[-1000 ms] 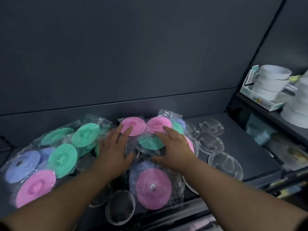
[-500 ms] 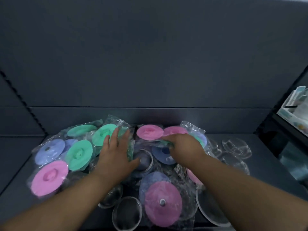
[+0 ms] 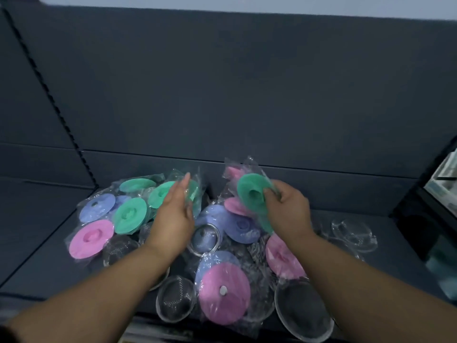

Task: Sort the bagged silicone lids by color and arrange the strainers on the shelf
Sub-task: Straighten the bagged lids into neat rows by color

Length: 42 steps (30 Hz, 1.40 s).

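Nearest me, 2 strainers sit at the front edge of the shelf, with a bagged pink lid between them. My left hand is open, fingers straight, reaching over the green pile on the left. My right hand pinches a bagged green lid, lifted and tilted above a blue lid. Off to the right, clear discs lie on the shelf, well apart from my hands.

Left grip flat, right grip pinched.
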Motion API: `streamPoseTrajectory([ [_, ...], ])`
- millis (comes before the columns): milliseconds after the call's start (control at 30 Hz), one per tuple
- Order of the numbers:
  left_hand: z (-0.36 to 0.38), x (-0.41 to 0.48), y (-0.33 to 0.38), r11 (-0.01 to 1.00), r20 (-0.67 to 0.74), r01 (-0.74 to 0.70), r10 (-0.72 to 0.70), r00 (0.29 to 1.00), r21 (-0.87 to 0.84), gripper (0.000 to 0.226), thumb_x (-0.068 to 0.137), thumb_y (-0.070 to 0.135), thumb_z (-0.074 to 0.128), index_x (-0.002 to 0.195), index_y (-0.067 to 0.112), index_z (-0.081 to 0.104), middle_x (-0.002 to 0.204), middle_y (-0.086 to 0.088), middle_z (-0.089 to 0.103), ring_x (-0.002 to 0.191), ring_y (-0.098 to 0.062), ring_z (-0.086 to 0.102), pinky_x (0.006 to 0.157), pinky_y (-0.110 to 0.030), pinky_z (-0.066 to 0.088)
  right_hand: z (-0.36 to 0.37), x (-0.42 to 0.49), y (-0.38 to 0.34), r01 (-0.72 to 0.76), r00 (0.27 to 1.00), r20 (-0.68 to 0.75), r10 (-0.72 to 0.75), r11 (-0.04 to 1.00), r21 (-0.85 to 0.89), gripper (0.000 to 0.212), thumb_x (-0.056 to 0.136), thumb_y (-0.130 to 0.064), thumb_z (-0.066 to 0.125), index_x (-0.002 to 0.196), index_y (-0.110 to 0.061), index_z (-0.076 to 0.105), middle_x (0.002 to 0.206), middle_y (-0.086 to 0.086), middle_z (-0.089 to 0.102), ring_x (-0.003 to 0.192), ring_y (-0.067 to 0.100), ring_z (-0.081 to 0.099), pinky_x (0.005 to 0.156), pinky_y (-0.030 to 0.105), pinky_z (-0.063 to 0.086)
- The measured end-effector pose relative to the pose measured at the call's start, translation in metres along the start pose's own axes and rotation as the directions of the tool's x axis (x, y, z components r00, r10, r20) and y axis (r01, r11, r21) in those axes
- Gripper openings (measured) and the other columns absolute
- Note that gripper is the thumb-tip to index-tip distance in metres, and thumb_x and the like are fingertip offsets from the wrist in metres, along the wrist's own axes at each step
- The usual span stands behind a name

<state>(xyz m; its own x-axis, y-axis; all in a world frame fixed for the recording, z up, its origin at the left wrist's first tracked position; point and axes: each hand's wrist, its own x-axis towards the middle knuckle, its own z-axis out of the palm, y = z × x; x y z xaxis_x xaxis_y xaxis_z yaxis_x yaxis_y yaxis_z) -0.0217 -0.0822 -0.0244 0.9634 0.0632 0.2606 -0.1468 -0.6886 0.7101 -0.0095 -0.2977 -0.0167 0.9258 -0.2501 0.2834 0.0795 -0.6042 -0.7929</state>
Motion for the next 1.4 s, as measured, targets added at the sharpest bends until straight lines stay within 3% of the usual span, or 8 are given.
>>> streamPoseTrajectory([
  [133,-0.012,-0.007,0.016,0.975,-0.152,0.115,-0.145,0.978,-0.188,0.06,0.099,0.015,0.042,0.15,0.037,0.018,0.148,-0.004,0.042,0.127,-0.031,0.048,0.108,-0.04,0.037,-0.012,0.001,-0.007,-0.032,0.993,-0.109,0.053,0.982,0.189,0.035,0.092,-0.016,0.054,0.125,-0.024,0.062,0.11,-0.002,0.069,0.1,0.014,0.061,0.092,0.029,0.049],
  [300,-0.024,-0.018,0.025,0.842,-0.288,0.215,-0.392,0.874,-0.495,0.05,0.099,0.018,0.046,0.146,0.03,0.031,0.131,-0.003,0.056,0.116,-0.021,0.055,0.105,-0.034,0.04,-0.013,-0.008,-0.025,0.057,0.993,-0.117,-0.017,0.936,0.346,0.026,0.092,-0.013,0.053,0.114,-0.018,0.066,0.099,-0.007,0.069,0.094,0.011,0.064,0.087,0.027,0.052],
  [500,-0.039,-0.048,0.019,0.292,0.005,0.312,-0.723,0.691,-0.904,0.025,0.099,0.013,0.048,0.123,0.006,0.051,0.114,-0.016,0.065,0.092,-0.031,0.066,0.074,-0.043,0.055,0.011,-0.039,-0.047,0.321,0.945,-0.057,-0.323,0.872,0.369,0.027,0.092,-0.021,0.054,0.115,-0.018,0.066,0.098,-0.015,0.069,0.09,-0.003,0.063,0.085,0.015,0.049],
  [700,-0.08,-0.087,0.001,-0.004,0.218,0.293,-0.677,0.702,-0.956,0.033,0.103,0.018,0.037,0.125,-0.001,0.052,0.117,-0.024,0.063,0.101,-0.037,0.063,0.083,-0.055,0.049,0.052,-0.085,-0.057,0.608,0.688,0.157,-0.708,0.682,0.407,0.029,0.095,-0.027,0.048,0.116,-0.021,0.067,0.112,-0.007,0.07,0.104,0.003,0.064,0.094,0.025,0.051],
  [833,-0.119,-0.107,-0.035,-0.123,0.297,0.286,-0.629,0.718,-0.95,0.051,0.103,0.039,0.029,0.126,0.0,0.053,0.116,-0.026,0.064,0.103,-0.04,0.064,0.068,-0.057,0.057,0.091,-0.107,-0.082,0.716,0.514,0.217,-0.83,0.554,0.424,0.033,0.086,-0.01,0.051,0.111,-0.023,0.068,0.117,-0.003,0.069,0.11,0.013,0.062,0.1,0.031,0.046],
  [1000,-0.18,-0.131,-0.078,-0.029,0.285,0.316,-0.515,0.809,-0.948,0.06,0.096,0.05,0.037,0.103,0.001,0.071,0.109,-0.022,0.069,0.091,-0.032,0.07,0.073,-0.045,0.059,0.149,-0.139,-0.133,0.719,0.434,0.243,-0.867,0.496,0.486,0.038,0.079,-0.005,0.048,0.107,-0.021,0.069,0.117,0.0,0.067,0.11,0.012,0.059,0.102,0.023,0.042],
  [1267,-0.323,-0.186,-0.18,0.213,0.039,0.224,-0.635,0.772,-0.951,0.035,0.087,0.001,0.057,0.121,-0.006,0.057,0.113,-0.029,0.065,0.092,-0.04,0.066,0.075,-0.047,0.059,0.267,-0.227,-0.26,0.51,0.324,0.422,-0.847,0.532,0.675,0.035,0.076,-0.006,0.065,0.109,-0.018,0.071,0.123,-0.007,0.061,0.113,0.004,0.058,0.098,0.02,0.045],
  [1400,-0.391,-0.216,-0.234,0.254,-0.083,0.132,-0.688,0.721,-0.958,0.04,0.087,-0.007,0.055,0.124,0.006,0.054,0.11,-0.025,0.067,0.097,-0.042,0.067,0.079,-0.056,0.055,0.311,-0.267,-0.333,0.428,0.133,0.636,-0.76,0.622,0.655,0.066,0.059,-0.047,0.083,0.121,-0.037,0.06,0.126,-0.022,0.051,0.119,-0.006,0.049,0.1,0.011,0.037],
])
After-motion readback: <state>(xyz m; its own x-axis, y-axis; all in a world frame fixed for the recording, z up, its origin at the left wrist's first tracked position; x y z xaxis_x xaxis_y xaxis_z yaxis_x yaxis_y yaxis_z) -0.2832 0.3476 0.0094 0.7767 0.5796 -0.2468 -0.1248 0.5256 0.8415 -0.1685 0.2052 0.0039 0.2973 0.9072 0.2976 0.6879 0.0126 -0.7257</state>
